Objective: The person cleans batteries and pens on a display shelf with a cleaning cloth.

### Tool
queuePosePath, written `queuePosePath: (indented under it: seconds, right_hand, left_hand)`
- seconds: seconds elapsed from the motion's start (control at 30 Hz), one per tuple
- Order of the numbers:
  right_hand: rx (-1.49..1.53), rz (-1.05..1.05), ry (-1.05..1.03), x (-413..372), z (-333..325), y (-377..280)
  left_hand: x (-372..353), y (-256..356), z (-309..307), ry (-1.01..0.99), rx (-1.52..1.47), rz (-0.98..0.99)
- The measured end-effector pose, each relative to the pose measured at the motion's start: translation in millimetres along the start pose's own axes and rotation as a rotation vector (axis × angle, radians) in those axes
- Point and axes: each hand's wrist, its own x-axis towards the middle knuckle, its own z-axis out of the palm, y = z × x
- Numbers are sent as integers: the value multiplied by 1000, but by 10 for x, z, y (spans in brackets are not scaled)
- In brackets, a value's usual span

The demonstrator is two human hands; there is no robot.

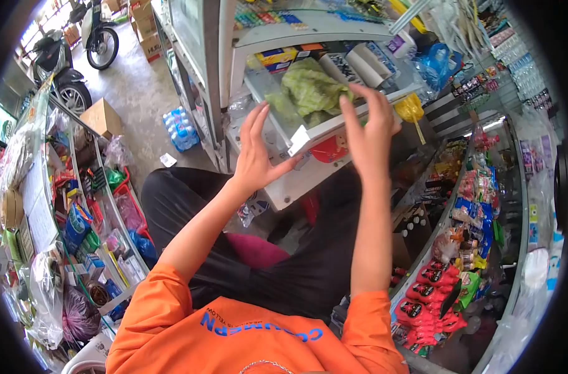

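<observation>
A white drawer [334,128] stands pulled out of a display counter in front of me. Inside lies a bunched green checkered cloth [312,87], with small boxes [277,59] behind it. My right hand [370,128] is over the drawer's right side, its thumb and fingertips closed at the cloth's right edge. My left hand [254,156] hovers by the drawer's front left corner, fingers spread and holding nothing. Just beyond its thumb, a white paper tag [300,140] shows on the drawer front.
Glass shelving with packaged goods [78,218] runs along the left. Red snack packets [427,302] fill a case on the right. A pack of water bottles [181,129] and a cardboard box [101,118] sit on the floor, with motorbikes [62,68] behind. A yellow scoop-like item [410,109] hangs beside the drawer.
</observation>
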Motion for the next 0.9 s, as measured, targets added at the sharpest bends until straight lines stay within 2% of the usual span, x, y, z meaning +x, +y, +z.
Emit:
queuePosePath:
  seconds: [0.03,0.07,0.13,0.17,0.23,0.27,0.33,0.53,0.63,0.9]
  right_hand:
    - [-100,16,-33,124,-40,-120]
    - [-135,37,-151,258,-57,-138]
    - [-235,124,-473,541,-49,-256]
    - [-235,123,-477,615,36,-239]
    - [-321,122,-693,740,191,-234]
    - [-324,121,-695,796,243,-257]
    - [-422,126,-875,910,346,-353]
    - [-417,141,-836,866,479,-210]
    - [-337,124,-727,798,512,-154]
    - [-300,104,-722,744,466,-233]
  left_hand:
    - [6,-5,-4,4,-6,0]
    - [6,-16,0,2,-6,-8]
    - [-3,-22,-4,6,-33,-11]
    - [4,-26,-16,5,-30,-1]
    - [-11,-61,-6,4,-37,2]
    - [-21,-76,4,1,-44,8]
    - [-48,-89,22,20,-81,-23]
    - [-74,-95,35,19,-106,-47]
    - [-78,-110,42,9,-121,-53]
    - [-105,-111,26,-43,-102,-68]
